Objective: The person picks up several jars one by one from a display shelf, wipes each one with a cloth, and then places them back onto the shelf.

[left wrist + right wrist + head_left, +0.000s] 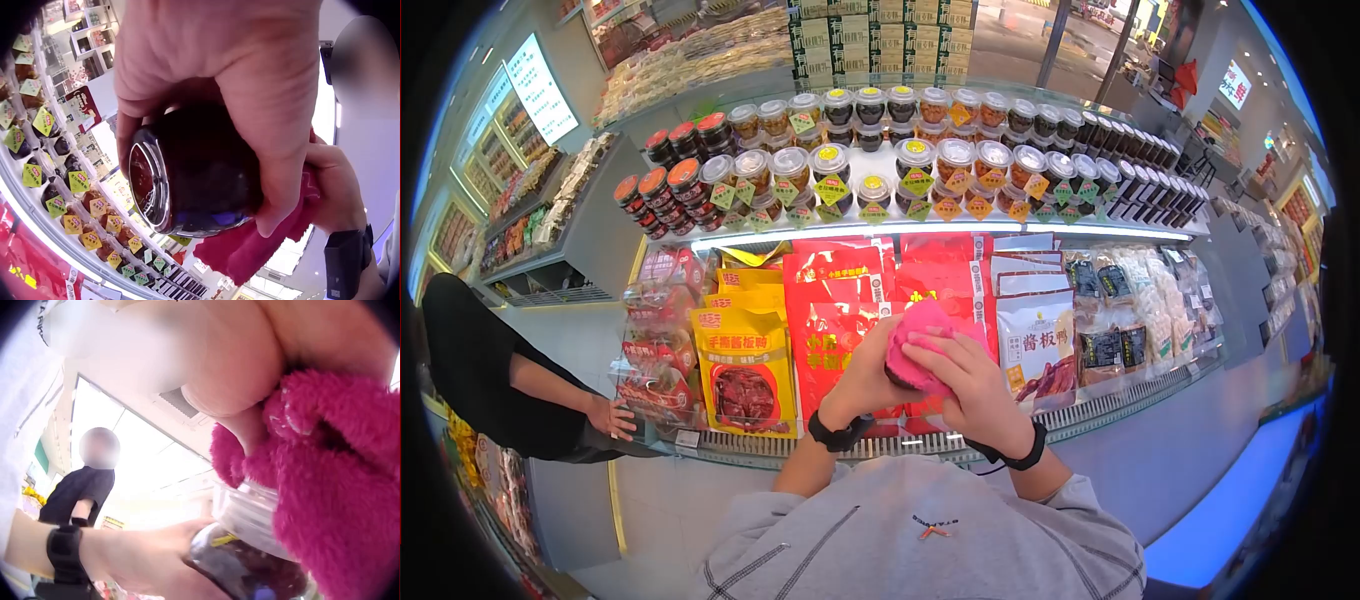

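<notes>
My left hand point(862, 372) grips a dark-filled jar point(200, 169) around its side; in the left wrist view the jar lies tilted with its round base facing left. A fluffy pink cloth point(337, 487) covers the lid end, and my right hand point(975, 388) holds it there with curled fingers. In the right wrist view the clear upper part of the jar point(247, 509) shows beside the cloth. Both hands are above the red packages point(835, 270) in the display case.
Rows of lidded jars point(915, 155) stand on the shelf beyond. Yellow bags point(745, 372) lie left of the red ones, pale bags point(1036, 345) to the right. The case has a glass front edge point(740, 455). A person in black point(490, 370) stands at the left, a hand near the case.
</notes>
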The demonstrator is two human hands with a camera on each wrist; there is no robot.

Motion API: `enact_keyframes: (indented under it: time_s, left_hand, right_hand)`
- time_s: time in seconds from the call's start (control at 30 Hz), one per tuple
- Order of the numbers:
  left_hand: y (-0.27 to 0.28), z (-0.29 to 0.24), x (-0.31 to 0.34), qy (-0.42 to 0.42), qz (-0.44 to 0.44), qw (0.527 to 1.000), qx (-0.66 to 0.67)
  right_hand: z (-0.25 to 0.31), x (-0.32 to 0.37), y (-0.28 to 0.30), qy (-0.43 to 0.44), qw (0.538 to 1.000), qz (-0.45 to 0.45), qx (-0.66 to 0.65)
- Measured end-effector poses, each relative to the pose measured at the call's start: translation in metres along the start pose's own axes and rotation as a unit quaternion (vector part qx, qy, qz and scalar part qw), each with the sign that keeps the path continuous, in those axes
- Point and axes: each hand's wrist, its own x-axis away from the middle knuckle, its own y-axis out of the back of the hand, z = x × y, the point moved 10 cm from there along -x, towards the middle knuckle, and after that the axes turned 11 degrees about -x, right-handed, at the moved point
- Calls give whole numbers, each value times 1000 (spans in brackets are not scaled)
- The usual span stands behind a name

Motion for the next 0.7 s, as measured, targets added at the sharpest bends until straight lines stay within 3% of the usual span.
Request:
enact_keyframes:
  time_s: [0.07,0.17,0.27,0.3,0.4,0.53,0.63,0.7]
  left_hand:
    - [9,14,3,24,-39,999,22]
    - [21,14,10,-1,-62,992,-106]
    - [28,23,17,33,-52,998,-16]
    - [29,24,18,36,-47,998,-9]
    - [29,21,18,36,-33,999,4]
    - [8,4,14,25,38,999,29]
    - [-16,-4,16,33,119,989,86]
    - [-31,-8,19,43,169,979,104]
  right_hand:
    - [6,8,-16,28,999,35,-26]
    - [-16,23,-21,-17,992,84,-92]
    - [-68,54,3,-142,977,-39,-156]
    - [-85,66,11,-191,960,-82,-189]
    - [-115,98,6,-327,882,-101,-323]
    - [-124,107,-12,-374,856,-92,-346]
    - [-112,97,-17,-322,873,-61,-361]
    - [-106,105,-21,-336,847,-28,-410]
